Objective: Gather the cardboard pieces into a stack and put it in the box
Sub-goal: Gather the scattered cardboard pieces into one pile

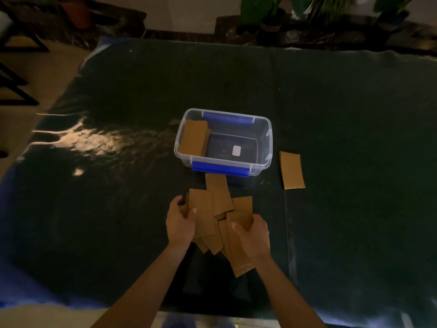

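Several brown cardboard pieces (218,209) lie in a loose, fanned pile on the dark table, just in front of the box. My left hand (180,223) grips the pile's left edge. My right hand (253,234) grips pieces on the right side. A clear plastic box (264,159) with blue clips stands behind the pile, its lid off. A stack of cardboard (194,137) leans inside against the box's left wall. One single cardboard piece (291,169) lies flat to the right of the box, apart from the rest.
The table is covered by a dark glossy sheet (118,197) with a bright glare patch at the left. Potted plants (272,17) stand beyond the far edge. Dark furniture legs (16,86) are at the left.
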Demonstrator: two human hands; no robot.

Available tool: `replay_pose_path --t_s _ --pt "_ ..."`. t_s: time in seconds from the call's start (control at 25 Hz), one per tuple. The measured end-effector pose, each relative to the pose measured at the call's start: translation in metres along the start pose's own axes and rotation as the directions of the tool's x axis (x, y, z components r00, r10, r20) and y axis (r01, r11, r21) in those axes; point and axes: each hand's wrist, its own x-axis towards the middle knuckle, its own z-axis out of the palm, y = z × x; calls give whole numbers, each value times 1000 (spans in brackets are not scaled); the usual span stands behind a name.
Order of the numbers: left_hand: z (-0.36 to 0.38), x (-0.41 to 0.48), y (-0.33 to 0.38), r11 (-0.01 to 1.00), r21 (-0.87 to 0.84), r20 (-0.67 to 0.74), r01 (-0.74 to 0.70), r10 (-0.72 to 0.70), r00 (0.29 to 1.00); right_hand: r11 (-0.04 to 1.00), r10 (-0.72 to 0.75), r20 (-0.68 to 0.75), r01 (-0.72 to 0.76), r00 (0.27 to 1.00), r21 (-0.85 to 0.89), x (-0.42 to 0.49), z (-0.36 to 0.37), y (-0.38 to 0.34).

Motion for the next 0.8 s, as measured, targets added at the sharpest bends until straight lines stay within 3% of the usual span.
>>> replay_pose_path --t_s 0.24,0.4,0.52,0.64,0.8 --pt "-4 1 -2 978 169 11 -118 118 993 977 4 -195 37 981 208 5 -36 8" --pt "-2 -6 -3 945 295 34 -141 137 990 983 -82 -13 83 997 161 6 -4 -17" --pt "0 -13 3 993 115 -10 -36 38 999 977 -116 -133 89 984 -193 1 37 -33" --pt "1 -14 8 975 -170 -79 145 -160 984 991 -28 -165 5 986 -134 -4 51 -42" --pt "-4 -2 9 958 -192 3 212 -215 977 989 143 -79 -145 987 -22 -1 53 -48"
